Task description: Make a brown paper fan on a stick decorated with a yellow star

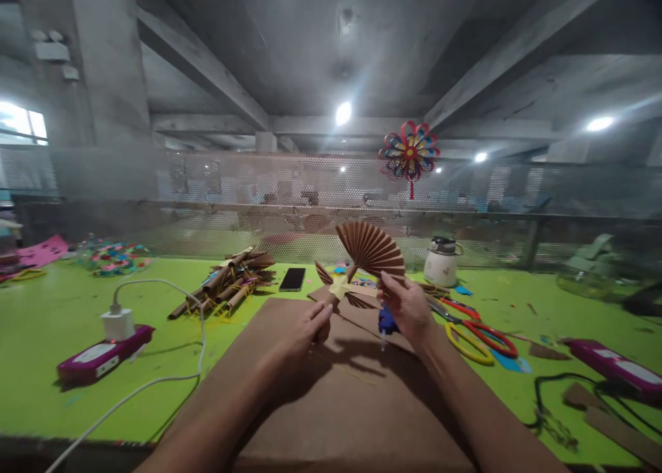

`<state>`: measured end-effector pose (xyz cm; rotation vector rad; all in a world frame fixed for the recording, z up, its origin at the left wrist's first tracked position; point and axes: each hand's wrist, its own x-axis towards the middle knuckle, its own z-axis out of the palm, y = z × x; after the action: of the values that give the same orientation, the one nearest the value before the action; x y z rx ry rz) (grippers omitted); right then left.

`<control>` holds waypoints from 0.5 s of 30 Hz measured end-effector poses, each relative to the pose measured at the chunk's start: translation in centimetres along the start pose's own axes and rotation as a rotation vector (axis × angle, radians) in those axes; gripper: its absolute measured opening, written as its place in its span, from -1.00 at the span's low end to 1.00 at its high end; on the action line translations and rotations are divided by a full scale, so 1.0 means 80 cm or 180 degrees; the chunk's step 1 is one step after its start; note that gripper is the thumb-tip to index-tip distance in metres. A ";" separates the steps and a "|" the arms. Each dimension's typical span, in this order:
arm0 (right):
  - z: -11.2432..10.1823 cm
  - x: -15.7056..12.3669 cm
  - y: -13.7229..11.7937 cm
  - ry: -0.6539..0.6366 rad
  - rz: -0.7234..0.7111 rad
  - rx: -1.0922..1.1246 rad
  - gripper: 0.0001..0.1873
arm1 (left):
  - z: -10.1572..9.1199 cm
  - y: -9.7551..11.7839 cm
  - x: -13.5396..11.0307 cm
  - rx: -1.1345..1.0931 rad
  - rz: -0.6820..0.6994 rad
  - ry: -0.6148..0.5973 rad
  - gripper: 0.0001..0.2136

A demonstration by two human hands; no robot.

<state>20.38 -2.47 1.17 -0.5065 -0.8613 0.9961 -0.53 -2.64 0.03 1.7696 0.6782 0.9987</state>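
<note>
A brown pleated paper fan (371, 249) stands raised over a brown cardboard sheet (341, 390) on the green table (77, 300). My left hand (300, 328) is closed round the lower end of the fan's stick, near a small yellow star (338, 288). My right hand (406, 304) pinches the fan's lower right edge. A blue glue gun (385, 321) lies just below my right hand. Smaller folded fan pieces (325, 273) lie behind the star.
A pile of brown paper rolls (227, 283) and a black phone (292, 279) lie at the back left. A power strip with a white charger (106, 349) sits left; red and yellow scissors (473, 328) right; a white kettle (442, 260) behind; another power strip (618, 369) far right.
</note>
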 end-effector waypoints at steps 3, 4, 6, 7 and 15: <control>0.006 -0.007 0.015 -0.0092 0.0179 -0.0103 -0.74 | 0.001 -0.012 0.005 -0.0022 -0.0039 0.0005 -0.64; 0.007 -0.008 0.019 -0.0094 0.0222 -0.0142 -0.72 | 0.003 -0.017 0.005 -0.0102 -0.0049 -0.0014 -0.65; 0.008 -0.009 0.025 -0.0094 0.0279 -0.0182 -0.70 | 0.006 -0.024 0.002 -0.0377 -0.0137 -0.0101 -0.68; 0.007 -0.010 0.026 -0.0114 0.0306 -0.0169 -0.70 | 0.009 -0.026 0.001 -0.0528 -0.0205 -0.0163 -0.68; -0.011 0.002 0.001 0.0008 0.0538 0.0073 -0.79 | 0.008 -0.026 0.001 -0.0570 -0.0153 -0.0192 -0.67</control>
<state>21.13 -2.27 0.69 -0.5679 -0.8137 1.1582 0.01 -2.06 -2.01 1.6134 0.5729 0.9399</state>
